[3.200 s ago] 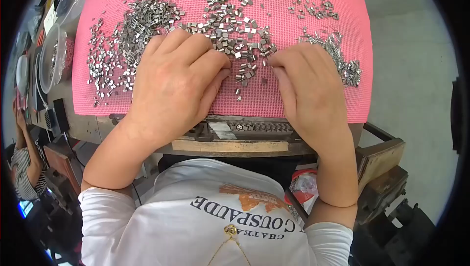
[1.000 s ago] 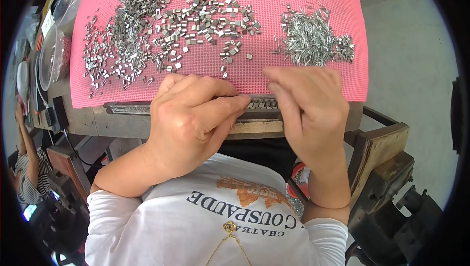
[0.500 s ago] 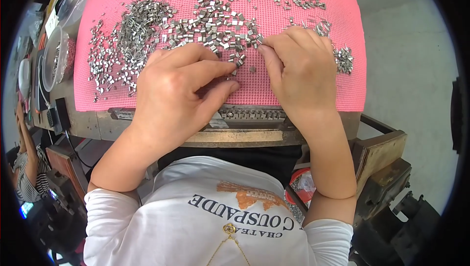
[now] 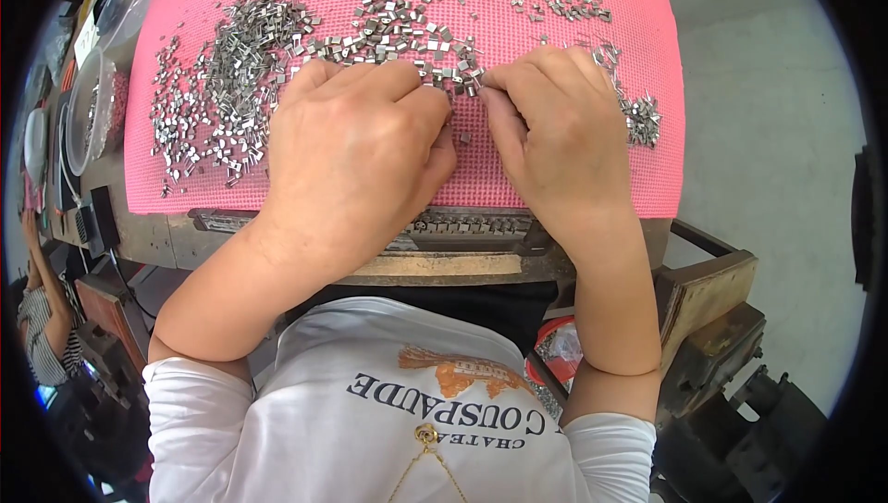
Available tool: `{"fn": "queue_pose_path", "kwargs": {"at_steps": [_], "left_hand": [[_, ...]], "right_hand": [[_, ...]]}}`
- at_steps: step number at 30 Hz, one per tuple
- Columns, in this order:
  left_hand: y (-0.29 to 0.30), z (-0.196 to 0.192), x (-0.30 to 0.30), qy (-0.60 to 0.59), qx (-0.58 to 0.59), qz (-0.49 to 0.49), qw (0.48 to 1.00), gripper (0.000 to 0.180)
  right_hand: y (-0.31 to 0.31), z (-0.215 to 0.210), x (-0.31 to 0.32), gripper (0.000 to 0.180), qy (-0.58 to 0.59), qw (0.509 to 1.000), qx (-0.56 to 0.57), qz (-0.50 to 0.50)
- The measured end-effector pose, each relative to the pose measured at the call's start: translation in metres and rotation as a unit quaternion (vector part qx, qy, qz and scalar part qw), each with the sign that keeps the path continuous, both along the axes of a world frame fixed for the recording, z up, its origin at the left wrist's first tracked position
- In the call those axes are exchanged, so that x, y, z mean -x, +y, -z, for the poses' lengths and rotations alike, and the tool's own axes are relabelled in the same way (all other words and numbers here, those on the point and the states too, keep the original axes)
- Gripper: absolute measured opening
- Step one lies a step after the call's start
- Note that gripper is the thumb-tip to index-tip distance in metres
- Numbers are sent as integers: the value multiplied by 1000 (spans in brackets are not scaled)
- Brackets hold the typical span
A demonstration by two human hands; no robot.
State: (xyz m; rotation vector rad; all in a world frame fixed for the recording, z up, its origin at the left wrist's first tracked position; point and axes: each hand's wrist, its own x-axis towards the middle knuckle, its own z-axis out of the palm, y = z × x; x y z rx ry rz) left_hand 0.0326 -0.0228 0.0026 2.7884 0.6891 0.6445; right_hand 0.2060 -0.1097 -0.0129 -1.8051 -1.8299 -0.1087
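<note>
Small silvery metal pieces [image 4: 393,17] are scattered over a pink textured mat [image 4: 504,174]. My left hand [image 4: 356,147] hangs over the middle of the mat, its fingers curled and the thumb pressed in. Whatever lies between those fingertips is hidden behind the hand. To its right, my right hand [image 4: 564,128] is closed in a pinch of thumb and index finger beside the edge of the central pieces. Anything in that pinch is too small to make out. A single small dark piece [image 4: 464,139] lies on the mat between the two hands.
A denser heap of thin metal pins [image 4: 254,36] spreads at the left, and a smaller cluster [image 4: 643,121] lies beyond my right hand. A dark metal strip [image 4: 476,223] runs along the table's front edge. Clear plastic tubs [image 4: 97,114] stand at the left; a person [image 4: 46,318] sits beyond.
My left hand has rolled over and its fingers have curled in, moving slightly up and right. The right hand keeps its pinch near the same pieces. The whole view has shifted a little.
</note>
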Motion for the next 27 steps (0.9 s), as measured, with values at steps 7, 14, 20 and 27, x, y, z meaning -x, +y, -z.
{"fn": "queue_pose_path", "kwargs": {"at_steps": [7,14,20,27], "left_hand": [[1,-7,17,-31,35,63,997,10],[1,-10,23,23,90,82,992,18],[0,-12,21,29,79,92,992,18],[-3,-9,24,-25,64,75,995,14]], "right_hand": [[-1,3,-2,13,17,1000,-11,-8],[-4,2,0,15,1,999,-31,-20],[1,-5,-2,12,-41,999,31,-13],[6,-5,3,10,-68,998,-8,-17]]}}
